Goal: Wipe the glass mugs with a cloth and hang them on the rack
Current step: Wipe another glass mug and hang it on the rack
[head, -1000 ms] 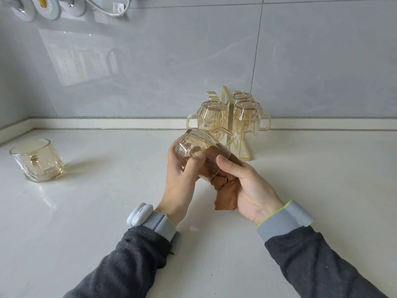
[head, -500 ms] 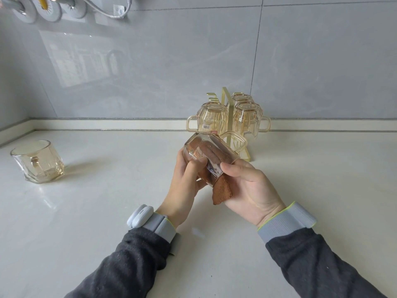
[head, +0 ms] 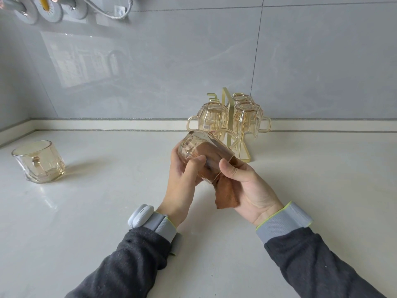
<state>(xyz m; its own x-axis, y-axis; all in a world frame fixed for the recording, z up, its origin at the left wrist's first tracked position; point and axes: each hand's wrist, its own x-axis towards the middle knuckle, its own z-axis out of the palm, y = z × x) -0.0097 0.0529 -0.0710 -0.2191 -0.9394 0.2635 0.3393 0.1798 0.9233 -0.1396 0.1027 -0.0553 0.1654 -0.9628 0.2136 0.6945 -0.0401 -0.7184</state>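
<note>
One mug [head: 194, 147], brown cloth [head: 227, 196] inside.

I'm seeing the held mug [head: 194, 147] as clear amber-tinted glass, faceted, glossy. The cloth [head: 228, 195] is looking brown, matt, soft-napped. The rack [head: 227, 100] is reading as shiny gold-toned metal. The countertop [head: 107, 211] is gleaming, smooth, pale. The wall tiles [head: 171, 61] are reflecting, glossy grey. The sleeves [head: 129, 265] are looking like dark knit fabric.
</note>
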